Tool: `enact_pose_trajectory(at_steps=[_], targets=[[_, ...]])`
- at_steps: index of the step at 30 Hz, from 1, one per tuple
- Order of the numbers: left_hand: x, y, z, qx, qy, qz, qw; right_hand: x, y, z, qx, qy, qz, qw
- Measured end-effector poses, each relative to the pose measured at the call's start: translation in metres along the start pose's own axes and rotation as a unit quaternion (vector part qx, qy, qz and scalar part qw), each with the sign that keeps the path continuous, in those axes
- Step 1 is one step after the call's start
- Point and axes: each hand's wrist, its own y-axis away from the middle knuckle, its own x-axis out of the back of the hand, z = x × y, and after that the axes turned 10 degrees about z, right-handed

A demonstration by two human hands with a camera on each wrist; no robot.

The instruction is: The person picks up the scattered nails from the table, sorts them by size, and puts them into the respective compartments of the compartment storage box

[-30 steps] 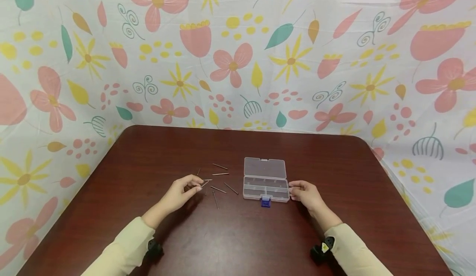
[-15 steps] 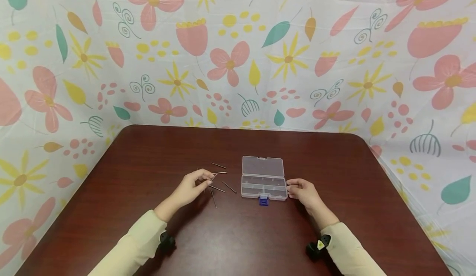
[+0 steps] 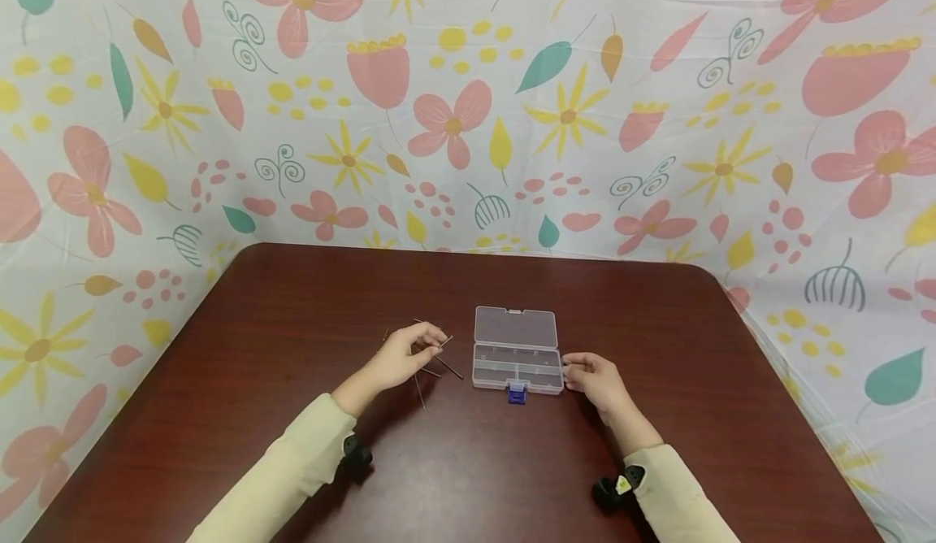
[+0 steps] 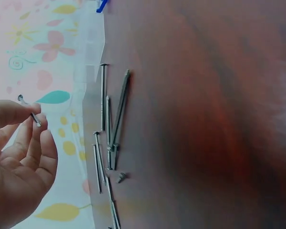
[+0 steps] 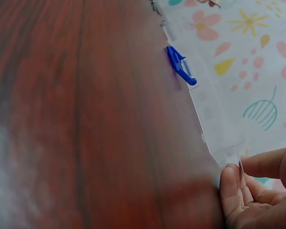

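My left hand pinches a metal nail between thumb and fingertips, held up above the table just left of the box. The nail's head shows on one side of the fingers and its other end on the other. Several loose nails lie below that hand, partly hidden by it in the head view. The clear plastic compartment box lies with its lid folded back, its blue latch toward me. At the box's right side, my right hand pinches the wall between thumb and fingers.
A small screw-like piece lies beside the nails. The dark reddish table reaches back to a flower-printed cloth that hangs behind and along both sides.
My left hand has moved right over the scattered nails, carrying the pinched nail toward the box. The right hand keeps its hold on the box's side.
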Motion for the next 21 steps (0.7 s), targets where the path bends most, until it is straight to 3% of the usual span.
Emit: enact_pose_trajectory(at_steps=[5,10,15,21], targets=[[-0.006,-0.009,0.003,-0.003,-0.025,-0.017,0.9995,-0.001,0.001,0.003,-0.004,-0.003,0.014,0.9999],[-0.017,-0.019,0.007,-0.029,-0.058,-0.028,0.9975,-0.001,0.003,0.005,0.004,-0.016,0.023,0.9996],[-0.029,-0.029,0.014,-0.071,-0.106,-0.049,0.9906,0.000,0.003,0.003,0.008,-0.018,0.029,0.9994],[-0.043,-0.038,0.020,-0.088,-0.139,-0.074,0.9837,-0.004,0.002,0.004,0.010,-0.018,0.038,0.9991]])
